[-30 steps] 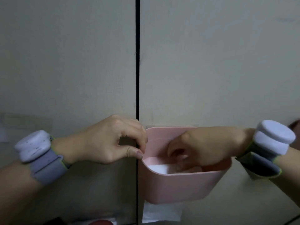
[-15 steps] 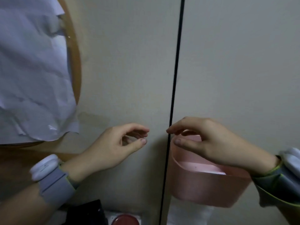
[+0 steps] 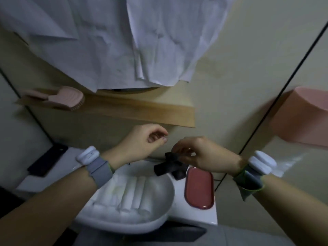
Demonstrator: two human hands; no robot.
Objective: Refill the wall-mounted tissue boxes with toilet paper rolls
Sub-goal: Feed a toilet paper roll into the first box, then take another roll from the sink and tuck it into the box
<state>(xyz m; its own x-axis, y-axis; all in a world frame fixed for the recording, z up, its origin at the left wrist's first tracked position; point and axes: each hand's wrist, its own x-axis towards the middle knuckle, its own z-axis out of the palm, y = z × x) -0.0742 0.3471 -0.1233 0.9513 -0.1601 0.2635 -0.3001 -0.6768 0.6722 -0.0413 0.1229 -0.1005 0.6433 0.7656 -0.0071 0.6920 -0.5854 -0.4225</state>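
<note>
The pink wall-mounted tissue box (image 3: 301, 118) hangs at the right edge, blurred, with a white tissue tail (image 3: 287, 160) below it. Several white toilet paper rolls (image 3: 131, 194) lie side by side in the white basin (image 3: 159, 222) below my arms. My left hand (image 3: 145, 142) hovers above the basin's far rim with loosely curled fingers and holds nothing. My right hand (image 3: 200, 155) is just right of it, over the black tap (image 3: 168, 167), also loosely curled and holding nothing I can see. Both hands are well left of the pink box.
A red oval tray (image 3: 198, 189) sits on the counter right of the basin. A black phone (image 3: 48, 160) lies at the left. A wooden shelf (image 3: 142, 110) carrying a pink brush (image 3: 69, 98) juts out above my hands, under crumpled white paper (image 3: 142, 41).
My right hand came out of the pink box and both hands drew away from it. My view swung left and down, so the basin with rolls now shows.
</note>
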